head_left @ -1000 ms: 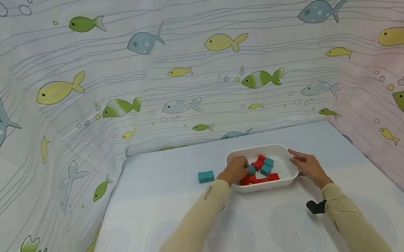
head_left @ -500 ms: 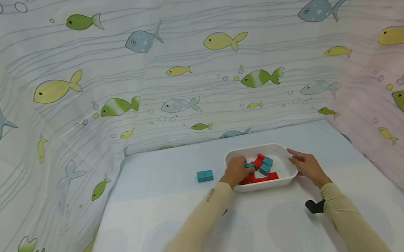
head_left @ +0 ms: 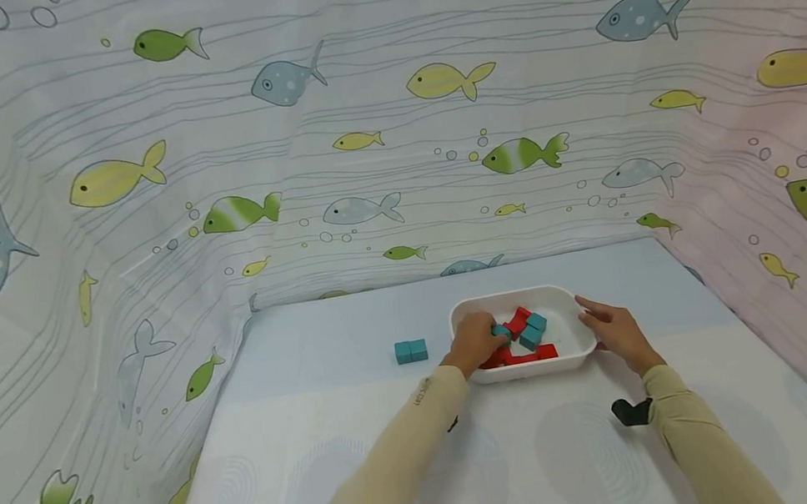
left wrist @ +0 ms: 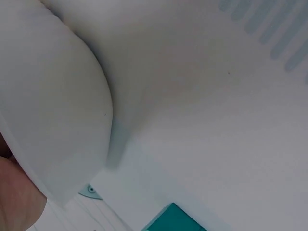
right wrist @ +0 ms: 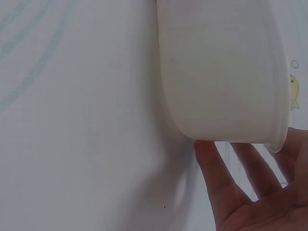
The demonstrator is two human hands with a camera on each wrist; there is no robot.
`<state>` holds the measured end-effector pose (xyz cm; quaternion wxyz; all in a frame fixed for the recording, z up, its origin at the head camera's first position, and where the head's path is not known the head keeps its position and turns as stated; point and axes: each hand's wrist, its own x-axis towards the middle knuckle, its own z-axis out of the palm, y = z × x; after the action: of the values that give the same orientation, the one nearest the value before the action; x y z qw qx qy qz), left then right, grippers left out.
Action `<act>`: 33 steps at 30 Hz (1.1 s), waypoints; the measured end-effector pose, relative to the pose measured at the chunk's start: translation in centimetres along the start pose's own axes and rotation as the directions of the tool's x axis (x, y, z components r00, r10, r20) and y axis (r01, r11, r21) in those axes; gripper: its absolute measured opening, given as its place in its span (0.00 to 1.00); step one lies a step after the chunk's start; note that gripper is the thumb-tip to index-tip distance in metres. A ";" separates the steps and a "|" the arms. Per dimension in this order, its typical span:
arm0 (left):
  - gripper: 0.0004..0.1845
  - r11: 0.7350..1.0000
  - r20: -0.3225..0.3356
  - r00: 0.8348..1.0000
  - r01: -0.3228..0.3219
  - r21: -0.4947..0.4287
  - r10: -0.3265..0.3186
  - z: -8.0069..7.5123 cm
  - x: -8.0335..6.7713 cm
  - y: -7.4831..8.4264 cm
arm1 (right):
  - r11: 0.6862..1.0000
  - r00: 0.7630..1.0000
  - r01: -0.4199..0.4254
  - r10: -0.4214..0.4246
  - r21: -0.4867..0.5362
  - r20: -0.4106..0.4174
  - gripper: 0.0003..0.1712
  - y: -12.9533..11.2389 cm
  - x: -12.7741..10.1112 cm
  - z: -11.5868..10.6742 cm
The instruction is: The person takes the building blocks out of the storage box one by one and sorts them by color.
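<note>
1. i see the white tray on the table, holding red blocks and teal blocks.
2. my left hand is inside the tray, pinching a teal block.
3. my right hand, fingers spread, touches the tray's right rim.
4. two teal blocks sit left of the tray.

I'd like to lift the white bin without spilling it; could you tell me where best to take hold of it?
Judging by its shape, take the white bin by its rolled rim at the two short ends, one grip from each side. The right hand already rests at the right end; the left hand is inside among the blocks.
</note>
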<state>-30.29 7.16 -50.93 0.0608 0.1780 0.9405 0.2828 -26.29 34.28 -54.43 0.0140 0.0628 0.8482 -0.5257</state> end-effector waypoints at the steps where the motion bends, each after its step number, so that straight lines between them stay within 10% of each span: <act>1: 0.12 1.000 0.004 1.000 -0.007 0.002 0.007 0.0 0.0 0.0 | 1.000 1.000 0.001 -0.001 -0.002 0.001 0.31 0.0 -0.1 0.0; 33: 0.18 0.971 -0.057 0.982 -0.187 -0.150 0.180 -4.4 -1.0 -2.8 | 1.000 1.000 -0.022 0.022 0.009 -0.001 0.31 -0.2 -0.1 0.2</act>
<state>-31.14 2.38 -48.74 0.0281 0.2527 0.8964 0.3631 -26.18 34.02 -54.26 0.0189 0.0725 0.8452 -0.5292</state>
